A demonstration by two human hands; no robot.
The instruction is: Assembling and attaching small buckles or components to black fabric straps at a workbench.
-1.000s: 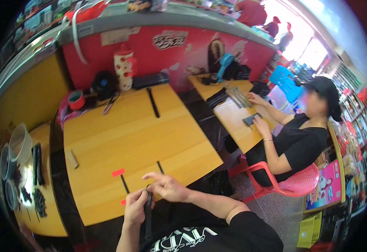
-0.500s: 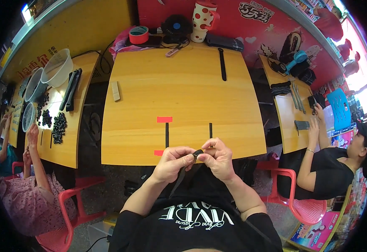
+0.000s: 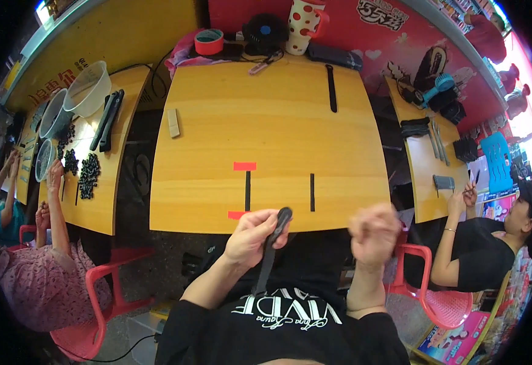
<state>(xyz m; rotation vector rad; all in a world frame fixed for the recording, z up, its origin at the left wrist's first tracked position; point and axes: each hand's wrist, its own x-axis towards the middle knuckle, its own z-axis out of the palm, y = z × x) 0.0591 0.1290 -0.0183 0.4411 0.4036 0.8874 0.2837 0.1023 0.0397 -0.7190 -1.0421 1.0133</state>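
Note:
Pinched between the thumb and fingers of my left hand [image 3: 252, 238] is a black strap [image 3: 266, 264]. Its rounded end sticks up above my fingertips and the rest hangs toward my lap. My right hand [image 3: 374, 234] is off to the right by the table's near corner, smeared by motion, so its fingers cannot be read. Just beyond my left hand, a black strip [image 3: 248, 190] lies on the yellow table [image 3: 217, 134] between a far red tape piece [image 3: 245, 166] and a near red tape piece [image 3: 236, 215]. A second black strip [image 3: 312, 192] lies parallel to its right.
A light block [image 3: 173, 123] lies at the table's left, a black strap-like piece [image 3: 332, 89] at the far right. Along the back stand a tape roll [image 3: 209, 42], a dark fan [image 3: 265, 29] and a spotted tumbler [image 3: 302, 27]. People work at side tables, left and right.
My right hand has come off the black strap and swung right, away from my left hand. The strap stays in my left hand, its rounded end now uncovered.

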